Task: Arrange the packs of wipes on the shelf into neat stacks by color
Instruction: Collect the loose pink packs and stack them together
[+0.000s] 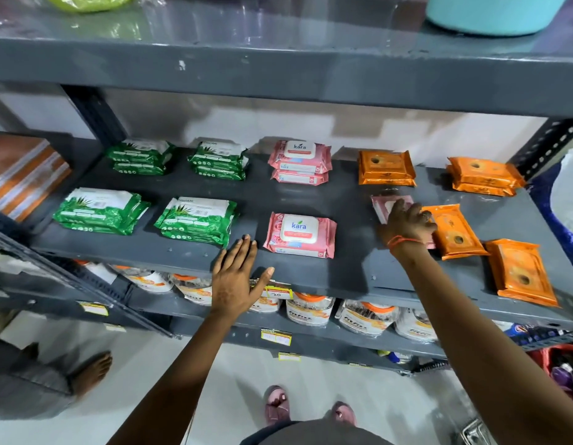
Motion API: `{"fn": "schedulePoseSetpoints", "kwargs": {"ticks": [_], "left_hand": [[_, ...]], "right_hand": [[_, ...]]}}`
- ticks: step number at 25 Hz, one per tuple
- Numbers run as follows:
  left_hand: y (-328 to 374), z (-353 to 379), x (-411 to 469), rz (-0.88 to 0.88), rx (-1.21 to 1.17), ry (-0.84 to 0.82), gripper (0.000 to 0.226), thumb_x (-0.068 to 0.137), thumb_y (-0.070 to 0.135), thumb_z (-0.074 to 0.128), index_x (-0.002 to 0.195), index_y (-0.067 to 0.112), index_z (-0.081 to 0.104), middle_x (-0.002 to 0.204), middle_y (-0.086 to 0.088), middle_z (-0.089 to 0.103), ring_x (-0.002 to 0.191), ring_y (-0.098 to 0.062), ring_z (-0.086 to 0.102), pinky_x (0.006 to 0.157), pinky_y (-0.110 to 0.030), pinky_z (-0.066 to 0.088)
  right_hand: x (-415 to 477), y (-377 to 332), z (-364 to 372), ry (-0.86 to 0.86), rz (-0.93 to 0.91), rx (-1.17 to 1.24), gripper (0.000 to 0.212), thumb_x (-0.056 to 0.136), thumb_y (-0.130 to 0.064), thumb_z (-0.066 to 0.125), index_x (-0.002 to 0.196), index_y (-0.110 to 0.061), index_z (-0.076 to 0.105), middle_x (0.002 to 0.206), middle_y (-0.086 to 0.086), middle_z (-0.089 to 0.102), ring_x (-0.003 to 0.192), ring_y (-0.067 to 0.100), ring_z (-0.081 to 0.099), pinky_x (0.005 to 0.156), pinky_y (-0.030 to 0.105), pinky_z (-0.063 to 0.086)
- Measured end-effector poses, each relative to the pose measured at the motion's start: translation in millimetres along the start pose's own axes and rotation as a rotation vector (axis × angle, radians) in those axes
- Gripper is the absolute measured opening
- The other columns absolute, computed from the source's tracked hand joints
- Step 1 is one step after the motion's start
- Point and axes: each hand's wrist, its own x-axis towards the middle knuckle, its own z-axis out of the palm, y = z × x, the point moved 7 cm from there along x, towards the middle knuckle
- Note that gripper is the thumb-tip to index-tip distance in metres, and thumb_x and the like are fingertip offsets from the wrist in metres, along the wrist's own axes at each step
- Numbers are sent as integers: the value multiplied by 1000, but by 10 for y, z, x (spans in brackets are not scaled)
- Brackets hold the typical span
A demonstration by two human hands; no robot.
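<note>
On the grey shelf [182, 248] lie green wipe packs in several small stacks [102, 211], [196, 220], [140, 155], [219, 160]. Pink packs sit mid-shelf: a stack at the back [299, 162] and one at the front [300, 235]. Orange stacks stand at the back right [386, 168], [482, 176]; two loose orange packs [453, 231], [519, 273] lie at the front right. My right hand [407, 224] rests on a loose pink pack [383, 205], fingers curled over it, mostly hiding it. My left hand [235, 277] lies flat and spread on the shelf's front edge, holding nothing.
An upper shelf [278, 72] overhangs close above. Bagged goods [310, 311] fill the shelf below. Striped brown boxes [21, 175] stand at the left. A perforated upright [548, 146] bounds the right end. Another person's foot [92, 370] is on the floor at the left.
</note>
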Motion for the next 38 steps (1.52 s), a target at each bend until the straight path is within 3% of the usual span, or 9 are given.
{"fn": "schedulePoseSetpoints", "kwargs": {"ticks": [5,10,14,21,25,28,30,34,38], "left_hand": [[7,21,-1,6,-13,13,80,87,68,10,138,14,39,147,-6,40,137,-23,35,111,-37,14],[8,38,21,9,1,32,79,88,67,9,137,15,41,146,-6,43,136,-23,38,110,-38,16],[44,-38,27,-2,-75,89,79,88,69,10,133,18,48,146,-6,42,137,-21,36,112,-38,18],[670,-556,60,-180,-436,234,77,75,75,40,126,18,53,125,-8,59,108,-28,56,89,-42,46],[452,-333,287,-487,-1043,137,53,76,24,73,124,16,52,104,-7,66,94,-27,66,83,-49,55],[180,-255,515,-647,-1163,117,46,80,5,68,123,10,53,106,-15,66,94,-34,66,84,-55,54],[138,-277,654,-690,-1250,137,40,81,-2,64,120,3,54,112,-22,65,99,-35,64,89,-53,52],[121,-319,801,-724,-1258,179,32,82,-3,63,113,-2,58,112,-21,66,93,-23,60,94,-45,50],[177,-252,787,-643,-1215,175,22,86,8,62,106,-2,66,107,-17,69,90,-24,64,88,-40,52]], "right_hand": [[-40,-116,-61,-103,-3,82,98,70,-49,73,147,-10,27,137,24,49,127,44,45,101,52,40],[-264,-776,-345,-138,-258,262,79,70,-58,64,133,-14,44,135,16,56,122,39,54,100,49,49],[-670,-1350,-380,-222,-526,115,65,72,-56,66,121,-14,57,124,12,63,111,35,60,95,43,53],[-581,-1316,-268,-280,-313,291,61,83,-61,44,112,-9,59,131,25,57,108,38,57,84,31,44],[-470,-1259,-363,-256,-306,246,64,80,-69,48,111,-15,64,131,17,55,117,37,57,96,39,49],[-412,-1209,-272,-356,-351,318,42,88,-59,47,64,-25,45,97,15,58,88,30,57,67,28,45],[-408,-1170,-247,-332,-336,406,46,89,-54,50,58,-24,33,87,6,52,79,25,49,56,24,35],[-411,-1055,-143,-281,-260,400,53,78,-70,51,67,-18,46,101,13,66,93,31,63,74,30,46],[-479,-1038,-103,-292,-280,445,75,75,-74,48,118,-14,62,127,16,64,118,36,57,100,42,50]]}}
